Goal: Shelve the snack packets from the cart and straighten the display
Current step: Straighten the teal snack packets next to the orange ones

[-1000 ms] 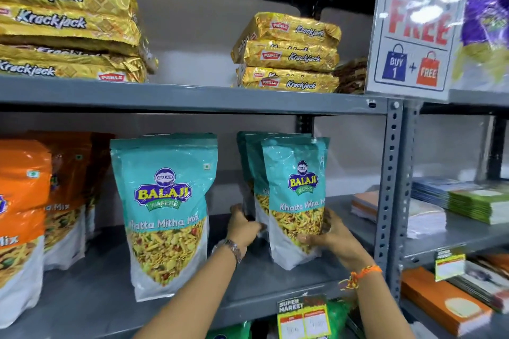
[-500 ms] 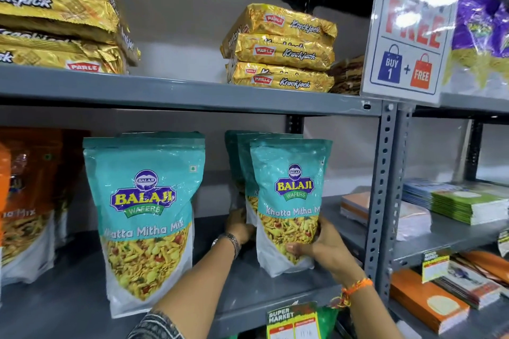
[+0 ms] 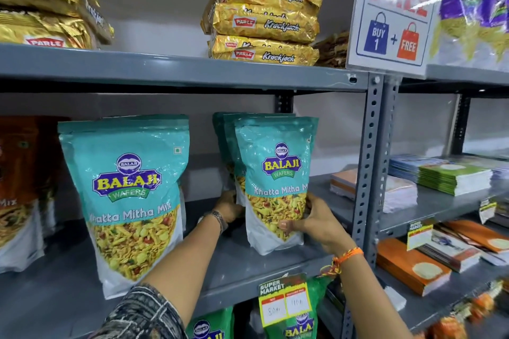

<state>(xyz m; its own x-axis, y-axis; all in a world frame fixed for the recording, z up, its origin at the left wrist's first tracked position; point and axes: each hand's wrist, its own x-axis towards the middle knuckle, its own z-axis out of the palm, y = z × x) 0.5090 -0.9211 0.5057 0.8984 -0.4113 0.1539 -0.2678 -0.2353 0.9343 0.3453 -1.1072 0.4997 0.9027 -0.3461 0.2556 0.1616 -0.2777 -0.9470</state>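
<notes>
A teal Balaji Khatta Mitha Mix packet (image 3: 278,170) stands upright at the right end of the grey middle shelf (image 3: 248,261), in front of two more teal packets (image 3: 224,140). My right hand (image 3: 316,224) grips its lower right side, thumb across the front. My left hand (image 3: 227,206) reaches behind its left edge, fingers hidden among the packets. Another teal packet (image 3: 126,195) stands alone to the left. Orange mix packets (image 3: 22,190) fill the far left.
Gold Krackjack packs (image 3: 264,19) are stacked on the upper shelf (image 3: 165,69), with more at the left (image 3: 46,3). A Buy 1 + Free sign (image 3: 394,16) hangs on the grey upright post (image 3: 369,162). Notebooks (image 3: 451,176) lie on the right unit. A price tag (image 3: 285,301) clips below.
The front teal packet has been turned a little to face forward, with my right hand sliding lower on its side. My head has moved closer and slightly rightward.
</notes>
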